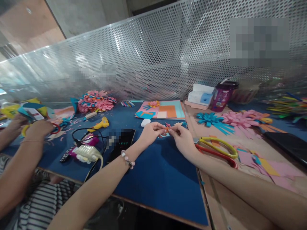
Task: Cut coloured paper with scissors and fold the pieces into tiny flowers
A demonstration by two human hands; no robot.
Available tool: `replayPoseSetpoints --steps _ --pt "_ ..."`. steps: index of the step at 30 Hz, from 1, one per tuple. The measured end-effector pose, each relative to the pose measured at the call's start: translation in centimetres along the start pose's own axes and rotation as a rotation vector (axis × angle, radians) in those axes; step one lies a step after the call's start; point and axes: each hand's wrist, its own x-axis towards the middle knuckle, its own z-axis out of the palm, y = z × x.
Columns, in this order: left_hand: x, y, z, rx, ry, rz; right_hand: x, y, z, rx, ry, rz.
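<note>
Above the blue table top (pixel 163 182), my left hand (pixel 154 132) and my right hand (pixel 182 138) meet fingertip to fingertip. Both pinch a small orange and pink paper piece (pixel 167 128), mostly covered by the fingers; its exact shape cannot be made out. A bit of light blue paper (pixel 164 135) shows just under the fingers. Scissors with one yellow and one red handle (pixel 217 144) lie by my right wrist, their blades partly hidden. Behind my left hand is a small white case (pixel 145 122).
Coloured paper sheets (pixel 168 110) lie ahead, with an orange paper flower (pixel 153 103). Blue (pixel 209 118) and pink paper flowers (pixel 240 118), a purple cup (pixel 224 95) and tissues (pixel 200 95) stand right. Left are a phone (pixel 124 140), a yellow glue gun (pixel 99 124), cables and a co-worker's hands (pixel 39 129) with scissors.
</note>
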Motion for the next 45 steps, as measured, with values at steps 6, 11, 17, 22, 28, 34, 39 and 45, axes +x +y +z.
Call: replayPoseSetpoints --steps 6,11,17,22,28,34,39,45 --pt "-0.2 0.2 0.1 0.028 -0.011 0.005 0.0 -0.1 0.1 0.005 -0.027 0.028" --pt "-0.3 0.2 0.0 0.002 -0.013 -0.043 0.0 -0.2 0.3 -0.01 0.003 -0.021" --pt "-0.3 0.6 0.1 -0.135 0.055 -0.1 -0.5 -0.5 0.1 -0.118 0.057 -0.219" --pt "-0.5 0.9 0.1 -0.174 0.081 -0.141 -0.7 -0.7 0.1 -0.151 0.082 -0.272" --pt "-0.6 1.3 0.2 -0.155 0.101 -0.141 -0.5 -0.7 0.2 -0.126 0.104 -0.201" --pt "-0.8 1.3 0.2 -0.14 0.076 -0.119 -0.4 -0.9 0.1 -0.098 0.114 -0.182" --pt "-0.8 1.1 0.4 -0.127 0.056 -0.121 -0.4 -0.8 0.1 -0.122 0.112 -0.188" --pt "-0.9 1.2 0.4 -0.099 0.089 -0.118 -0.4 -0.9 0.1 -0.134 0.088 -0.2"
